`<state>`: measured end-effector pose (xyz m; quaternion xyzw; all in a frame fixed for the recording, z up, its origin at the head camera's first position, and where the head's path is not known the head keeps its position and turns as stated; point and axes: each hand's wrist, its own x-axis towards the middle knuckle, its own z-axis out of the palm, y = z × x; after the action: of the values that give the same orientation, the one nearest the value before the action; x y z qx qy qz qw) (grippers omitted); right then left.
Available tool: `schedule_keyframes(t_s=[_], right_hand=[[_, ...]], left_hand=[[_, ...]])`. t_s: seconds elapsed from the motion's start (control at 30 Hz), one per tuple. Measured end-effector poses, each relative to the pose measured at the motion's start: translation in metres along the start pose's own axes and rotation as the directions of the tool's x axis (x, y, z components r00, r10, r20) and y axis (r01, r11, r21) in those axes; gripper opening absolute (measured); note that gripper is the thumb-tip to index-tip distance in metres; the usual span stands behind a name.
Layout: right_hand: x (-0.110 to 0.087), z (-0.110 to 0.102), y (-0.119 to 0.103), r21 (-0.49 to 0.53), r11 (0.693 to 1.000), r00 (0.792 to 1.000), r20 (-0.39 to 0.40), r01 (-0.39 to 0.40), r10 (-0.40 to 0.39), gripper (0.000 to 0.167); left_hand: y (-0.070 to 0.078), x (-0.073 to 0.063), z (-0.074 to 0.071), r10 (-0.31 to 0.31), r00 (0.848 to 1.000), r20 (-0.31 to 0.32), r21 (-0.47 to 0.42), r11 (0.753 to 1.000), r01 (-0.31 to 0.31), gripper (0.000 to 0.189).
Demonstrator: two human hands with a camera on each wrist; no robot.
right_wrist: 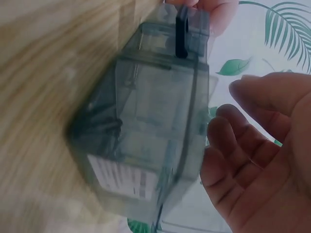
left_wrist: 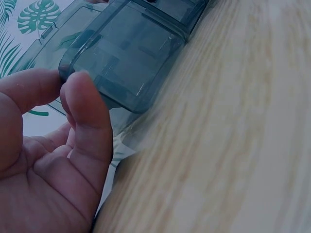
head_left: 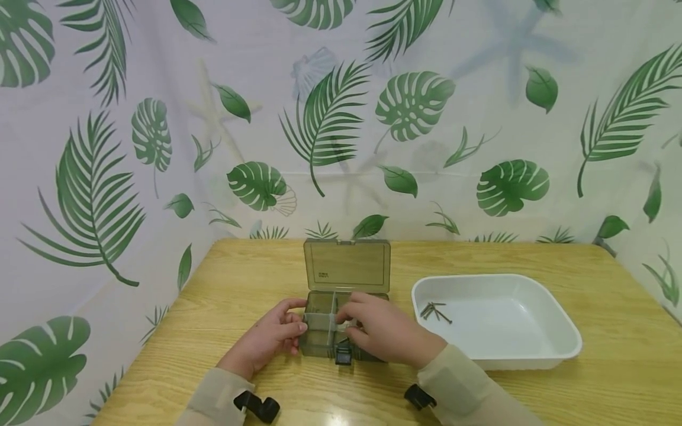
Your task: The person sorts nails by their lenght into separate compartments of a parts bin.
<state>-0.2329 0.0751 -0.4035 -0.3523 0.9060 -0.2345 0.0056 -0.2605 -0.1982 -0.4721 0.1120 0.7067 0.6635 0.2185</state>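
A smoky, see-through compartment box [head_left: 319,337] stands on the table with its lid [head_left: 347,265] raised at the back. Dividers split its inside into compartments. My left hand [head_left: 269,334] holds the box's left side, thumb and forefinger at the rim; the left wrist view has them at its corner. Over the right-hand compartments hovers my right hand [head_left: 380,328], fingers loosely bent. Nothing shows between those fingers in the right wrist view. Dark slender pieces [right_wrist: 114,125] show through the box wall there, blurred. A black latch [head_left: 343,354] hangs at the front.
A white tray [head_left: 495,358] stands to the right of the box. Several brown screws [head_left: 437,311] lie in its left end. The wooden table [head_left: 240,278] meets a leaf-patterned cloth [head_left: 341,148] at the back.
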Motion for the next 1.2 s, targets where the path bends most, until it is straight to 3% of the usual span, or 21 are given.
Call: schedule_keyframes(t_s=[0.37, 0.73, 1.0, 1.2], right_hand=[[-0.024, -0.019, 0.02, -0.021, 0.996, 0.994, -0.062, -0.089, 0.087, 0.023], [-0.056, -0.038, 0.056, -0.061, 0.983, 0.978, -0.125, -0.174, 0.166, 0.023], [-0.079, -0.054, 0.098, -0.087, 0.968, 0.969, -0.097, -0.234, 0.225, 0.029], [-0.087, -0.051, 0.123, -0.094, 0.954, 0.958, -0.007, -0.286, 0.286, 0.042]], left_hand=[[0.006, 0.0, 0.004, 0.003, 1.0, 0.007, -0.003, 1.0, -0.003, 0.061], [0.004, 0.003, 0.004, -0.004, 1.0, 0.004, -0.007, 1.0, 0.004, 0.061], [0.001, 0.004, 0.005, -0.003, 1.0, 0.004, -0.005, 1.0, 0.003, 0.061], [0.0, 0.001, 0.002, -0.003, 1.0, -0.005, -0.008, 1.0, 0.003, 0.062]])
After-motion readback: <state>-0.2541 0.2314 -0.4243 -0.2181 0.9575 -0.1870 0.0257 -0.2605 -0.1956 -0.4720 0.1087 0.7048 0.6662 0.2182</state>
